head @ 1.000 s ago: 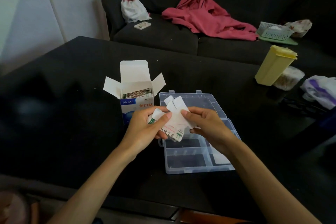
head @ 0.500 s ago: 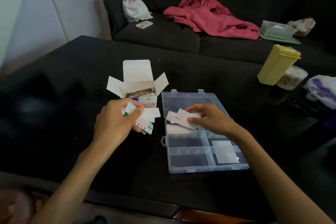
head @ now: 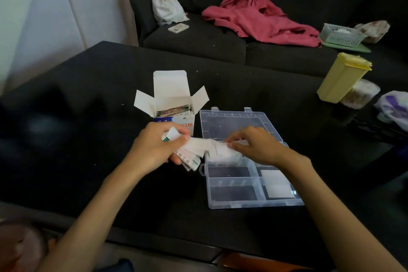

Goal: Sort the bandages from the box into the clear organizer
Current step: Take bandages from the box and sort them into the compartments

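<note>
Bandages move from box to organizer on a black table (head: 88, 86), where we see both hands at work.

Largest of the task's things, the clear organizer (head: 247, 203) lies open, its lid flat behind it, just right of the open box (head: 174, 104), which holds more bandages on edge. The left hand (head: 154, 150) curls round a fanned wad of wrapped bandages (head: 189, 158) beside the organizer's left rim; the right hand (head: 256, 146), fingers bent, seems to pinch white strips over the upper-left compartment, though blur hides the fingertips. A white square pad (head: 277, 184) sits in a right-hand compartment. We judge the paper-wrapped strips light, thin, floppy and slick against one another, best pinched flat at one short end.
</note>
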